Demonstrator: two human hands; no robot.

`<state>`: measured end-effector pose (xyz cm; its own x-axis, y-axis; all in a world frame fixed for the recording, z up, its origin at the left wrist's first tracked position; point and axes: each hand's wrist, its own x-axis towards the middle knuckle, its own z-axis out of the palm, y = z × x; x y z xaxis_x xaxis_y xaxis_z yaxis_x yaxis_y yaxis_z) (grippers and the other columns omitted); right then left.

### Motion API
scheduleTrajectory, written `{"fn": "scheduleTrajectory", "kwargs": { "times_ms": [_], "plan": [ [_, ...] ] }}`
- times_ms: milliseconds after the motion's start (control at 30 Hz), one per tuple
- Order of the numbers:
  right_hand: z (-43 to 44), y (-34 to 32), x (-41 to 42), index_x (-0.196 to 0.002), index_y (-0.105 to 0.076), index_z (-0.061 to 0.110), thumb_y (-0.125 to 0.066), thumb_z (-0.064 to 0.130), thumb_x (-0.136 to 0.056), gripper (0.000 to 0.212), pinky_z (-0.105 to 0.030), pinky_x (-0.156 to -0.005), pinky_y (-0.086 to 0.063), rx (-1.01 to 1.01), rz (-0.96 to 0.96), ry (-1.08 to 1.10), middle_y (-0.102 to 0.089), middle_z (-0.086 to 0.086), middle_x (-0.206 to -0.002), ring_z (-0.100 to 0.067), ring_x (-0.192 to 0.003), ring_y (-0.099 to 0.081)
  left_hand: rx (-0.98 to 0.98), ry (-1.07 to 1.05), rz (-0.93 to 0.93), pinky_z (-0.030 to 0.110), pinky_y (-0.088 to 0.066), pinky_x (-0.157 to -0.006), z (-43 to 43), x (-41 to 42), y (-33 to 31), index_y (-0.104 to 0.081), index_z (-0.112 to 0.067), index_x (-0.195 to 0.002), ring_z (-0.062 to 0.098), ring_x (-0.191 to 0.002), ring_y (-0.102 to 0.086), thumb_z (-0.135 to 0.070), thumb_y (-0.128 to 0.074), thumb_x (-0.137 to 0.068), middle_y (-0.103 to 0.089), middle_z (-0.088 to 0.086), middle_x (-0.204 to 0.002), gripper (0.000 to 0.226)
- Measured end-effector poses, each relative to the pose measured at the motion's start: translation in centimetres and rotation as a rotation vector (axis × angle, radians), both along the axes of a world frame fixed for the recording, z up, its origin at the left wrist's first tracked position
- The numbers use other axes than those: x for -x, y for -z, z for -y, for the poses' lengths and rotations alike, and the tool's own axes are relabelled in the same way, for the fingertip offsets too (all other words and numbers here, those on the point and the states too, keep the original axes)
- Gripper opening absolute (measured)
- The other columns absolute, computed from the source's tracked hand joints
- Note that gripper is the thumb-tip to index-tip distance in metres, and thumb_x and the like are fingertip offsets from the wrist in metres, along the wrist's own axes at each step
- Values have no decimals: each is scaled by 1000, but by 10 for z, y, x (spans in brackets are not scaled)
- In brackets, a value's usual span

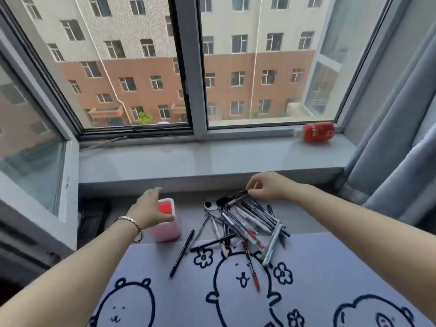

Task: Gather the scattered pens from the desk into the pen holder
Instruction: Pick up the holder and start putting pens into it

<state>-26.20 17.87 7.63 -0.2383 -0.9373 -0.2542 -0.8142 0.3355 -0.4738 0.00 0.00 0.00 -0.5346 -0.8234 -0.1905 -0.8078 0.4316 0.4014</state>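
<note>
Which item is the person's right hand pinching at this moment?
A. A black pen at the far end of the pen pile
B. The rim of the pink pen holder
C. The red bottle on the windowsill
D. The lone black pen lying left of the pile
A: the right hand pinches the end of a black pen at the far edge of the pen pile, while the left hand rests on the pink pen holder.
</note>
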Motion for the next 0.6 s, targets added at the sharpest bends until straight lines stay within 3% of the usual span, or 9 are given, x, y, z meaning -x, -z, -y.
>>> {"fn": "scheduleTrajectory", "kwargs": {
  "times_ms": [167,300,433,533,600],
  "plan": [
    [-15,43,-4,-104,-65,16,-50,23,-88,22,-32,-87,-49,-163,-7,32,-67,-4,-109,-16,-92,-59,-98,-76,51,36,-19,-114,15,-9,26,-8,-4,-144,24,-141,-16,-30,-86,-56,-16,12,-153,120],
    [-16,70,-4,-105,-64,17,-49,22,-89,22,-35,-85,-52,-182,9,68,-67,-3,-108,-18,-93,-61,-128,-43,60,37,-28,-108,21,-2,37,-22,-9,-142,28,-134,-29,-26,-86,-53,-29,11,-147,111],
    [-7,101,-10,-105,-62,15,-48,20,-89,22,-38,-81,-54,-158,-40,110,-67,-3,-109,-21,-94,-62,-16,-109,-144,36,-32,-103,0,-4,32,-34,-10,-135,28,-125,-37,-23,-85,-53,-42,11,-137,97],
    [6,127,-24,-100,-64,9,-46,19,-90,22,-34,-69,-50,-143,-141,134,-66,-9,-104,-28,-90,-61,71,-143,-305,26,-28,-97,-37,-11,18,-35,-10,-133,23,-120,-36,-22,-86,-55,-41,7,-133,94],
    [14,142,-37,-102,-60,7,-46,17,-91,20,-35,-71,-47,-172,-211,115,-61,-12,-108,-30,-95,-58,45,-190,-384,24,-27,-95,-66,-18,11,-33,-12,-135,13,-115,-35,-22,-86,-54,-35,1,-127,97]
  ]
}}
